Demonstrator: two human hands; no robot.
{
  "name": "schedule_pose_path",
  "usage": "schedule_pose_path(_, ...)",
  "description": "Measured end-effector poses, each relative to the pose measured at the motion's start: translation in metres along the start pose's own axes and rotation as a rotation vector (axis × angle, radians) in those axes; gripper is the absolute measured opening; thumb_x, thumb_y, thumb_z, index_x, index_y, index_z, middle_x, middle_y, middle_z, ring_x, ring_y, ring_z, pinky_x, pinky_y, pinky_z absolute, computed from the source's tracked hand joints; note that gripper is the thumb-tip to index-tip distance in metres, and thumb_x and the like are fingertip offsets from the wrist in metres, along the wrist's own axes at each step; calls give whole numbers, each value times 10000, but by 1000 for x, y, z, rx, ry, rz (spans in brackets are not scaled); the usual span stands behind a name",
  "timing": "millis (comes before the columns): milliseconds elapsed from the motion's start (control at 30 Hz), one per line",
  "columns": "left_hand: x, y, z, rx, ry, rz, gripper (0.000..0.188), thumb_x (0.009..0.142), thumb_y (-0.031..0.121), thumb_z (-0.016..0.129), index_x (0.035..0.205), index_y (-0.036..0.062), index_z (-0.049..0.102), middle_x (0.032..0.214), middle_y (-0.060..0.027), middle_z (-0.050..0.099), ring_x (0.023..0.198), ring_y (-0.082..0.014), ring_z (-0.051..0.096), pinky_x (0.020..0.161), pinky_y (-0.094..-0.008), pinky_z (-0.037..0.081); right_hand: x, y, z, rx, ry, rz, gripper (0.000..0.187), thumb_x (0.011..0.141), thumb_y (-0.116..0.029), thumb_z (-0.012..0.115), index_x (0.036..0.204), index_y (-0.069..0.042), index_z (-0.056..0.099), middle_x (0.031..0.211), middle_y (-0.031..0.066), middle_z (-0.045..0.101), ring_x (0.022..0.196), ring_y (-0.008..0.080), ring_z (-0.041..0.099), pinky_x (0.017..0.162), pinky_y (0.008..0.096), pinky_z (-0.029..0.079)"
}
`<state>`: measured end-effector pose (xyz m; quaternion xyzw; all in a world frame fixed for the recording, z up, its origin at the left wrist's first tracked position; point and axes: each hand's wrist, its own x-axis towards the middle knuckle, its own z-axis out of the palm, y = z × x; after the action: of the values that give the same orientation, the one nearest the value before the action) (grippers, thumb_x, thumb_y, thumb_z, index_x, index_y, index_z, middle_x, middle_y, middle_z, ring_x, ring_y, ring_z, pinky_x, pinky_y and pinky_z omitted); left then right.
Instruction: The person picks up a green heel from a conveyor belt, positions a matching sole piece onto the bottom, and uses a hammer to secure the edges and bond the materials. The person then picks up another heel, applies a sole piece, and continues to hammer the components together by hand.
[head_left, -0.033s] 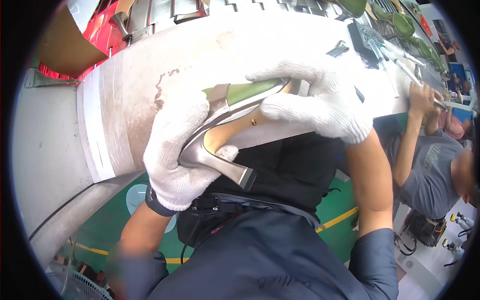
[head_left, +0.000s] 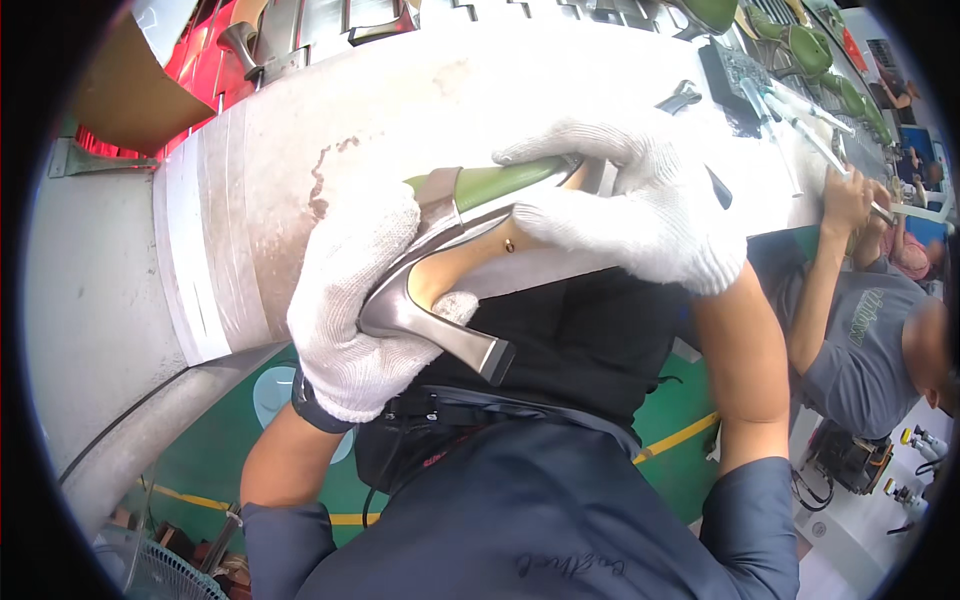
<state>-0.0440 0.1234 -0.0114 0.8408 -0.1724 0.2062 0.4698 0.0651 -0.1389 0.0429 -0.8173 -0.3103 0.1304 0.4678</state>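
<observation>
Between my two white-gloved hands a high-heeled shoe (head_left: 415, 314) is held tilted, its tan sole turned toward me. It has a grey-brown metallic heel with a black tip pointing down and right, a brown strap, and a green last (head_left: 503, 184) filling it. My left hand (head_left: 352, 305) wraps round the heel end, thumb near the heel's inner side. My right hand (head_left: 640, 205) grips the toe end, fingers on the far side and thumb pressed on the sole. The toe itself is mostly hidden by that glove.
Below the shoe lies a pale, stained worktable (head_left: 270, 190). A conveyor (head_left: 480, 12) with heels and green lasts runs along the back. At right, a dark tray (head_left: 735, 90) and brushes lie near a co-worker (head_left: 855, 310) whose hand holds a tool. A fan (head_left: 165, 570) stands lower left.
My right thumb has slid slightly left along the sole. The shoe and my left hand have hardly moved.
</observation>
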Motion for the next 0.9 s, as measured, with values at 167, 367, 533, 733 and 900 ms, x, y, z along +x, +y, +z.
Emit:
schedule_pose_path(167,4,-4,1,-38,13,43,724,768,229,1029,1369,2,696,1336,-229,724,1242,-417,711,1074,-499,569,5,-13,-2,-117,-2,47,445,834,-269,925,1183,-21,802,1065,102,773,1025,200,740,939,343,565)
schedule_pose_path(367,4,-6,0,-29,-5,84,715,768,206,1018,1375,14,694,1340,-228,713,1244,-431,703,1049,-509,586,14,-13,8,-388,-4,-211,733,647,-502,1001,1192,-54,800,1035,118,750,977,321,720,896,420,561)
schedule_pose_path(533,6,-3,-2,-36,-30,81,741,746,271,1021,1364,21,699,1322,-208,720,1225,-427,706,1045,-519,584,17,-23,17,-502,-51,-200,747,645,-507,982,1215,-67,785,1030,117,744,971,348,705,882,444,551)
schedule_pose_path(733,7,-2,1,-41,-8,98,740,750,362,999,1333,19,700,1304,-197,720,1204,-410,707,1037,-529,580,18,-34,19,-580,-77,-187,739,696,-574,921,1222,-76,778,988,96,747,923,328,714,858,439,546)
schedule_pose_path(900,3,-3,2,0,-28,117,759,796,367,984,1372,6,645,1354,-215,687,1237,-414,692,1054,-528,568,23,-41,21,-595,-116,-129,740,697,-642,887,1179,-90,786,903,70,741,839,305,718,842,418,542)
